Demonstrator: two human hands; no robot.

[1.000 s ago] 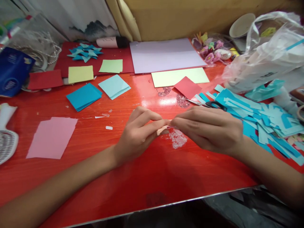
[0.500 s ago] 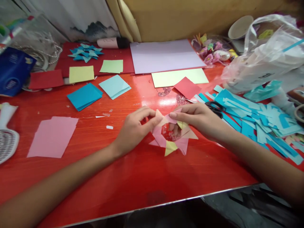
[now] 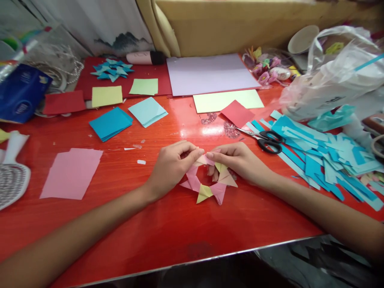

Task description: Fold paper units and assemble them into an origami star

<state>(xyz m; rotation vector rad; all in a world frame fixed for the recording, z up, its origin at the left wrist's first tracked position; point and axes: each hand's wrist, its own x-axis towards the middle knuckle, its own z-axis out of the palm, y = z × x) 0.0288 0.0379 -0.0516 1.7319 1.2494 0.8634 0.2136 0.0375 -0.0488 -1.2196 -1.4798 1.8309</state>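
Closer together than before, left hand (image 3: 172, 168) and right hand (image 3: 241, 162) pinch a pastel paper ring (image 3: 204, 193); translucent bag (image 3: 336, 80), tabletop's (image 3: 168, 240) far-right corner, holds something white.

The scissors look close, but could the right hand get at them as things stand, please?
Probably yes: nothing seems to cover the scissors just beyond the right hand, though it would need to release the paper ring.

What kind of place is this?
Probably a home table used for paper crafts, though the room barely shows. Signs: scissors beside a heap of blue paper strips, a finished-looking blue paper star, and the hands holding a pink-and-yellow paper ring.
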